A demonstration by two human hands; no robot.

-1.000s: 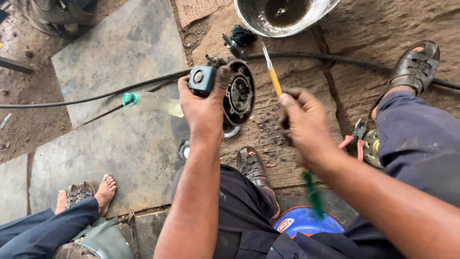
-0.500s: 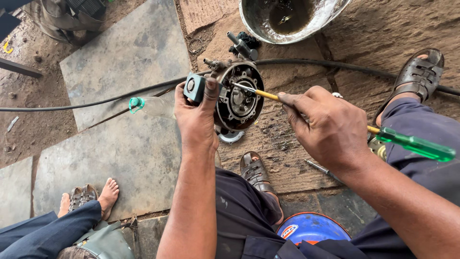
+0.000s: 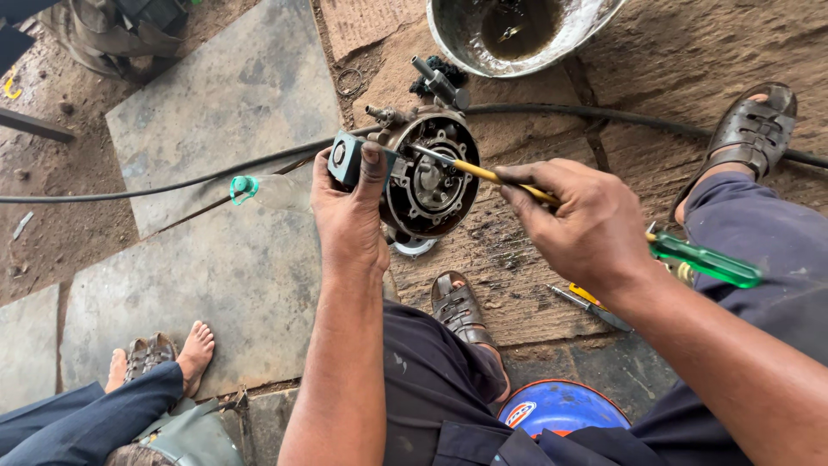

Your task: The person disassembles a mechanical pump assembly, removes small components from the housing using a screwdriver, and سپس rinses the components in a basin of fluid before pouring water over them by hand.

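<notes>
Head view: left hand grips compressor upright.

Two hands are at work: the left hand and the right hand. One round metal housing is in view, with one small teal-grey block beside it. There are two screwdrivers: one with a yellow shaft and green handle, and one lying on the floor. One metal basin stands on the floor. One black cable crosses the slabs. One clear bottle lies there. Three sandals show, one bare foot, and one blue round lid.
</notes>
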